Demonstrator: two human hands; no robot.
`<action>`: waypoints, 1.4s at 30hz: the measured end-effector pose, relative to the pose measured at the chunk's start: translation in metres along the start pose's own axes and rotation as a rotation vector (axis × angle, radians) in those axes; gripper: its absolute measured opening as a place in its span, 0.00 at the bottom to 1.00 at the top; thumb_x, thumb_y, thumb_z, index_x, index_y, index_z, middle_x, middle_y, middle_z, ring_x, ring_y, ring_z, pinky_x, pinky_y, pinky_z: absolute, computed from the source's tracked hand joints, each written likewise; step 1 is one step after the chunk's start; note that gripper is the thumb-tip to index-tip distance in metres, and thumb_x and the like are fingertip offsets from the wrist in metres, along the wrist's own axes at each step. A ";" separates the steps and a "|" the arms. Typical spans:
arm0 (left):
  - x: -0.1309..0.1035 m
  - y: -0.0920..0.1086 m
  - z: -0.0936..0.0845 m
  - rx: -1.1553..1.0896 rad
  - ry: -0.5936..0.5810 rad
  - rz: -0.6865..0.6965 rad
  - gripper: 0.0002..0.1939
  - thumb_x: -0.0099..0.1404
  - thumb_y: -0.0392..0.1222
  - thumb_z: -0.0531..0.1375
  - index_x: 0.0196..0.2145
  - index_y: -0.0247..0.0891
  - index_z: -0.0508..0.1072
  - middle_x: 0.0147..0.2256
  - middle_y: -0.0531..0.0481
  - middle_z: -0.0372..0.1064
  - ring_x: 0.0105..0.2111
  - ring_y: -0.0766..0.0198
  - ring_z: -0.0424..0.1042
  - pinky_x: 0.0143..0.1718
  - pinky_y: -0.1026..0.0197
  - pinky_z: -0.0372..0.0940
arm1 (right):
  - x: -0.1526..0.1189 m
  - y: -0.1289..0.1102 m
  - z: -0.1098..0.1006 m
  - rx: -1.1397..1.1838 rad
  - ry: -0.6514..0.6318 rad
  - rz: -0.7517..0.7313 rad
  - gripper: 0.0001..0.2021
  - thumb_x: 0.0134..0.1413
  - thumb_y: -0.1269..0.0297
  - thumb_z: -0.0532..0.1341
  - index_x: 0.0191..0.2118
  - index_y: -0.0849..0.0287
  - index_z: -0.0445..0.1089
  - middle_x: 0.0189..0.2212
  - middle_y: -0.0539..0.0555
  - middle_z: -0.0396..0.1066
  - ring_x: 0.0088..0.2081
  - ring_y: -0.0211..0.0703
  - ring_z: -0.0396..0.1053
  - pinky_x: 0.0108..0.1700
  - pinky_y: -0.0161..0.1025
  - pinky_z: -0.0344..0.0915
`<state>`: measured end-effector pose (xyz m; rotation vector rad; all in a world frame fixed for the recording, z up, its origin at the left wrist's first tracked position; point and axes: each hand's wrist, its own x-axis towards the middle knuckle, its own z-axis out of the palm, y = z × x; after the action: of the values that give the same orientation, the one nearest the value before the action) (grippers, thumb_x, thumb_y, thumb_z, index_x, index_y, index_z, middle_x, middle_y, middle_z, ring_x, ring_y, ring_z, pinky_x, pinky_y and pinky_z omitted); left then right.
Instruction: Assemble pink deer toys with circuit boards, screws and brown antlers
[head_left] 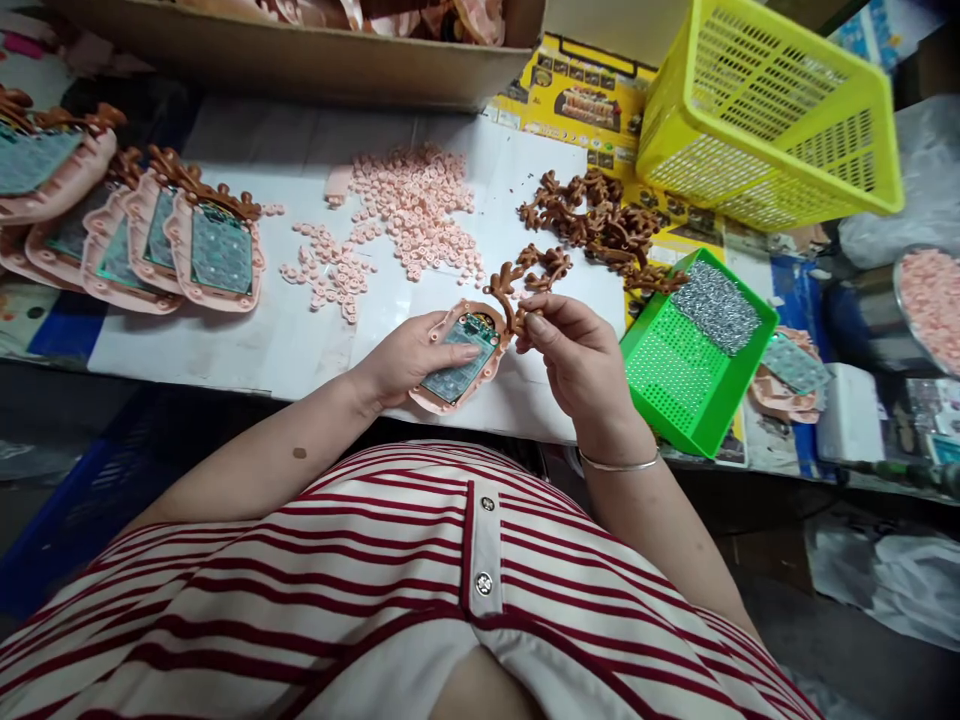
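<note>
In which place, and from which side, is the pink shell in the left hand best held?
Probably by the pink shell's rim, from the left, pinched above and below. The shell is shallow, with its board exposed on top, where the thumb of the left hand lies. The right hand and its brown piece take up the upper right edge.

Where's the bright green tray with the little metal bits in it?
In the head view, the green tray is right of centre, just below the yellow basket and down to the right of the pile of brown pieces.
</note>
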<state>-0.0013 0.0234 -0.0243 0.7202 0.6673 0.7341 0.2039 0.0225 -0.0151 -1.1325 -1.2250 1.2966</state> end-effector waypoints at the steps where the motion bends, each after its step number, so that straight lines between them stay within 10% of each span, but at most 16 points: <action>1: 0.000 0.000 0.000 -0.001 -0.002 -0.002 0.23 0.55 0.42 0.72 0.47 0.34 0.73 0.34 0.46 0.77 0.31 0.62 0.75 0.35 0.61 0.69 | 0.000 0.001 0.000 -0.013 -0.005 0.006 0.15 0.48 0.49 0.74 0.40 0.49 0.78 0.29 0.46 0.72 0.29 0.34 0.68 0.34 0.36 0.70; 10: 0.000 0.002 -0.002 -0.035 -0.047 -0.045 0.20 0.55 0.41 0.72 0.43 0.31 0.75 0.33 0.45 0.77 0.30 0.62 0.75 0.35 0.61 0.68 | -0.005 -0.007 -0.003 -0.619 0.009 -0.347 0.07 0.62 0.58 0.65 0.42 0.51 0.78 0.34 0.52 0.76 0.36 0.41 0.71 0.44 0.45 0.69; 17: 0.001 0.003 -0.008 -0.034 -0.102 -0.131 0.21 0.52 0.39 0.73 0.42 0.29 0.76 0.36 0.44 0.77 0.31 0.63 0.75 0.35 0.63 0.67 | -0.001 0.002 -0.014 -0.022 -0.133 0.117 0.14 0.50 0.50 0.74 0.41 0.49 0.81 0.33 0.47 0.78 0.33 0.35 0.73 0.40 0.36 0.73; 42: 0.000 0.002 0.002 0.231 -0.106 -0.129 0.13 0.55 0.35 0.67 0.38 0.34 0.72 0.29 0.51 0.74 0.27 0.65 0.74 0.30 0.64 0.68 | 0.006 0.001 0.020 -0.143 0.056 0.143 0.18 0.38 0.53 0.77 0.29 0.55 0.71 0.23 0.45 0.67 0.24 0.33 0.62 0.26 0.35 0.60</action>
<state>-0.0003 0.0239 -0.0221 0.9121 0.7012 0.5012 0.1832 0.0269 -0.0150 -1.3719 -1.2294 1.2899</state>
